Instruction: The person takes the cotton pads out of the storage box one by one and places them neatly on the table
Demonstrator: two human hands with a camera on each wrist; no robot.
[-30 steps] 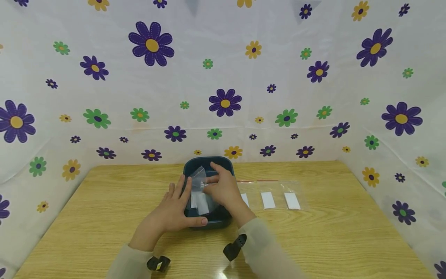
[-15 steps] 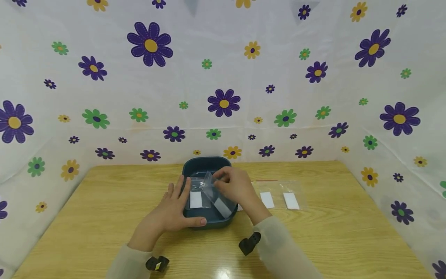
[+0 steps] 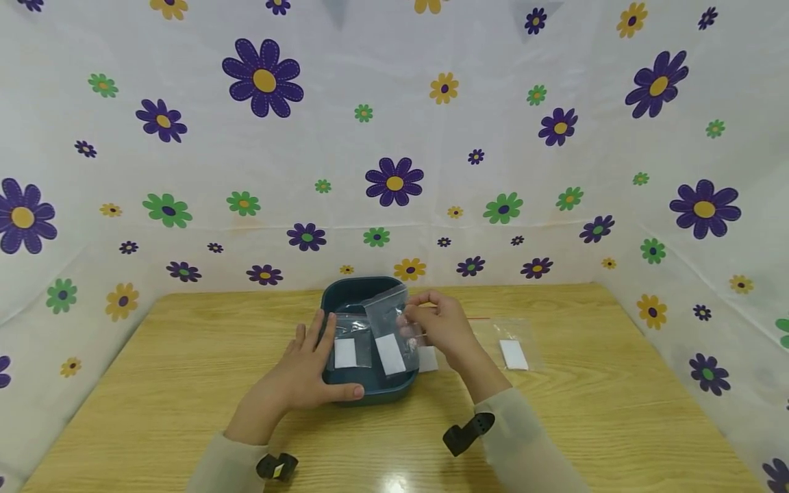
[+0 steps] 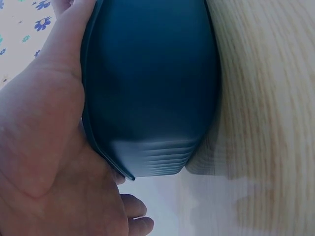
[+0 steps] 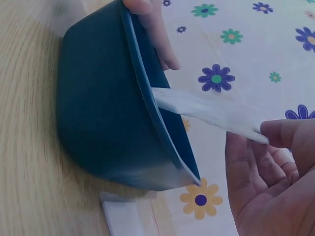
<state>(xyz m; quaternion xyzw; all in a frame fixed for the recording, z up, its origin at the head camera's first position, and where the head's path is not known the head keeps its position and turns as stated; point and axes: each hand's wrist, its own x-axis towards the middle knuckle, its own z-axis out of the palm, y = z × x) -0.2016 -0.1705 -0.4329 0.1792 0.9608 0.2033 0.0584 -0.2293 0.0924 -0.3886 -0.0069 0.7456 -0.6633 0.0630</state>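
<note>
A dark blue plastic bin (image 3: pixel 370 397) stands on the table. My left hand (image 3: pixel 308 370) lies along its left rim, fingers extended and spread, as the left wrist view also shows with the bin's side wall (image 4: pixel 152 88). Over the bin's right part, my right hand (image 3: pixel 440 327) pinches a clear zip bag (image 3: pixel 390 352) by its side edge between thumb and fingers. A white card shows in the lower part of that bag. In the right wrist view the bag (image 5: pixel 206 110) slants across the rim. Another zip bag with a white card (image 3: pixel 346 352) lies inside the bin.
On the wooden table (image 3: pixel 585 411) to the right of the bin lie several clear bags with white cards, among them one bag (image 3: pixel 513 355) at the far right and one card (image 3: pixel 427 358) partly hidden by the bin. A flowered cloth (image 3: pixel 481 192) hangs behind.
My right hand has moved right from inside the bin, lifting the pinched zip bag away from the other bag and toward the right rim. The left hand stays on the bin.
</note>
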